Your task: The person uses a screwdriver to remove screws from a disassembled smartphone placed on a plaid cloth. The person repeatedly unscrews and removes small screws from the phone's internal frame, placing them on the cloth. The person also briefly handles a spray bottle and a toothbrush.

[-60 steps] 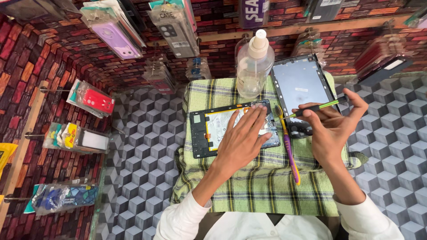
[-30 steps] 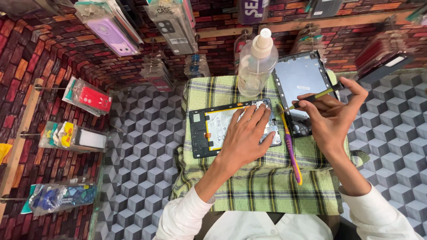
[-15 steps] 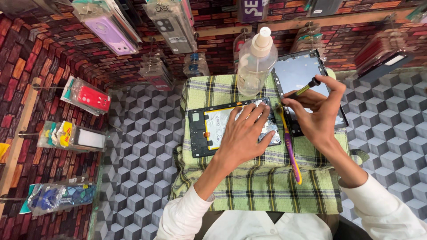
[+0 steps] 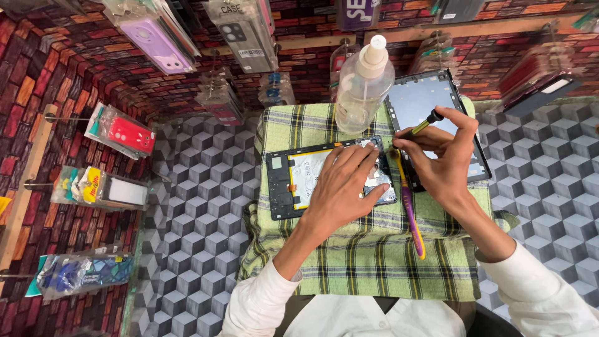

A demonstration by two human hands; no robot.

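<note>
Fingers (image 4: 430, 140) of our right hand (image 4: 446, 165) pinch the screwdriver (image 4: 417, 130); left hand (image 4: 340, 187) lies flat, fingers spread, on the opened tablet (image 4: 284, 181). We fear the tip may slip and scratch the board.

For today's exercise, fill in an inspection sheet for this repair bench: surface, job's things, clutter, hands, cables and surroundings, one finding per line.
Surface: green plaid cloth over a cube-patterned counter.
Job's things: opened tablet lying flat; separate tablet panel beside it.
Clutter: clear spray bottle; purple-yellow tool on the cloth.
Hands: left hand presses on the opened tablet; right hand holds a thin screwdriver.
Cables: nothing seen.
Surroundings: brick-pattern walls; packaged phone cases hanging.
</note>
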